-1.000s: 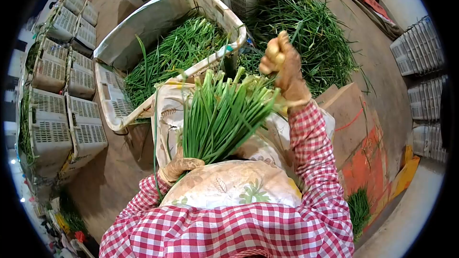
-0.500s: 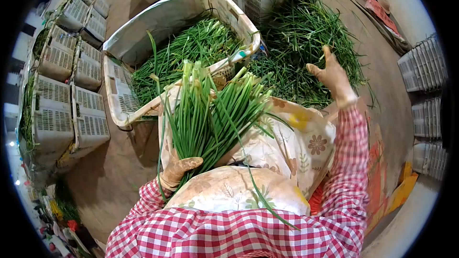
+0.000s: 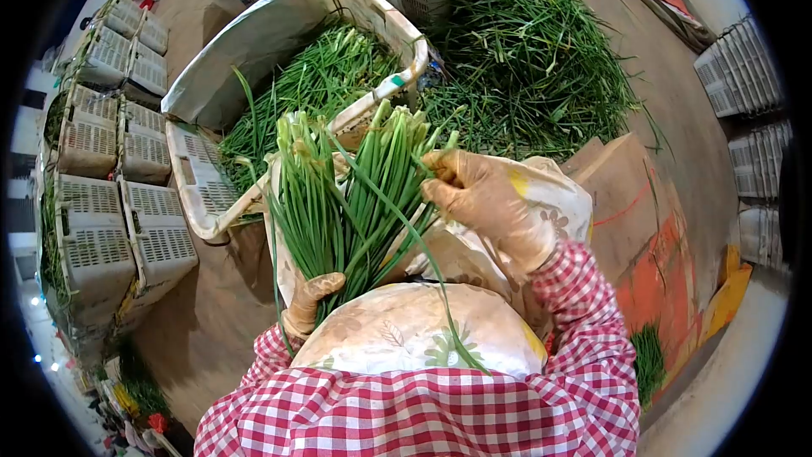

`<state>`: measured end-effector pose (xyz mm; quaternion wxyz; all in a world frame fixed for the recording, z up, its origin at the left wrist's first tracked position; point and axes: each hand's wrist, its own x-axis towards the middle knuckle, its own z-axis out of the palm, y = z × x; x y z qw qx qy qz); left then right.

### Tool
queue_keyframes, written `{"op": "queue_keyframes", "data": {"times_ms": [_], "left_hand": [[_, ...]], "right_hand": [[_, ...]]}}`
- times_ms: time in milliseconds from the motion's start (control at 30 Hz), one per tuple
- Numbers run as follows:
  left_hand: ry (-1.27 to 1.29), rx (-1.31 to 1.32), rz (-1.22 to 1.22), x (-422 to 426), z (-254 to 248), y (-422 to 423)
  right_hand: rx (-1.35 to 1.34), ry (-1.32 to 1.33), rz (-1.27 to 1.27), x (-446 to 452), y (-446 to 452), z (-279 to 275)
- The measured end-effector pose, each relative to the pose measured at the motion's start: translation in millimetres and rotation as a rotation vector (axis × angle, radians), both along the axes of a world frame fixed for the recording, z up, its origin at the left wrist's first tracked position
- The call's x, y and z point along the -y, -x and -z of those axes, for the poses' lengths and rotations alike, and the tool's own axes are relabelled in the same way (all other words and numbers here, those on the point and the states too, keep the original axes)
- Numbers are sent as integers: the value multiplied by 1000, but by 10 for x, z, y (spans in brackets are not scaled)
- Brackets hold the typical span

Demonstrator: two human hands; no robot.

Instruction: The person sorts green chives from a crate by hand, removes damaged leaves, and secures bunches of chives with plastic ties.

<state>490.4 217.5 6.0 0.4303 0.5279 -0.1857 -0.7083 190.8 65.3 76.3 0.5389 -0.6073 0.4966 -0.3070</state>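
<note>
My left hand [image 3: 311, 303], in a tan glove, is wrapped round the lower part of a bunch of garlic chives [image 3: 347, 195]. The bunch rests over my lap with its pale cut ends pointing away from me, fanned into two clumps. At the bunch's right edge is my right hand [image 3: 486, 199], gloved too, its thumb and fingers pinched together on a few chive stems near the pale ends. One long loose leaf [image 3: 423, 241] hangs across the bunch down to the checked shirt. A flower-print apron [image 3: 406, 330] covers my lap.
Ahead on the left stands a white plastic crate [image 3: 207, 228] holding more chives. A large heap of loose chives [image 3: 541, 68] lies ahead on the right. Stacked crates [image 3: 93, 237] line the left side, more crates [image 3: 740, 80] the right. A small chive bundle [image 3: 648, 364] lies low right.
My right hand has come from above the loose heap, fingers spread, back to the bunch and closed on stems at its right edge. The view has shifted; my left hand keeps its hold.
</note>
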Motion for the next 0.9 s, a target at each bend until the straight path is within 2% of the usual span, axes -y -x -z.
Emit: {"op": "queue_keyframes", "data": {"times_ms": [33,100,133,167,200,233,267,333,367,433,467,500,533,567,600,700,767,867,900], "left_hand": [[-215,-117,6,-151,354,-284],[-163,-115,50,-95,239,-225],[-123,28,99,-286,727,-599],[-90,176,146,-472,1209,-969],[-91,175,154,-436,1148,-873],[-97,104,149,-383,996,-656],[-102,33,141,-325,826,-433],[-107,-34,129,-317,807,-374],[-73,11,163,-324,929,-444],[-8,100,233,-348,1149,-567],[6,109,242,-348,1106,-542],[22,111,246,-309,1007,-499],[32,105,250,-274,882,-444],[45,100,251,-243,758,-382],[63,97,253,-225,656,-333],[125,105,267,-177,460,-231],[178,119,267,-151,374,-178],[297,163,278,-131,246,-99],[367,193,284,-123,192,-73]], "right_hand": [[-39,118,-21,82,78,-39],[-107,327,-24,331,262,-4],[-135,416,-5,464,339,47],[-123,297,21,536,388,-129],[-283,628,3,746,516,13],[-351,810,83,911,624,37],[-478,796,121,1032,762,-31],[-881,475,258,1140,884,-338],[-876,479,257,1120,867,-302],[-444,336,153,938,811,-194],[-285,176,-109,794,696,-247],[-344,352,-206,596,531,-204],[-437,398,-312,477,369,-286],[-580,869,-139,361,213,-156],[-772,848,-219,321,221,-125],[-725,945,-282,421,387,-12],[-464,914,-356,504,491,-13],[-450,825,-443,550,608,-99],[-303,832,-354,646,653,-31]]}}
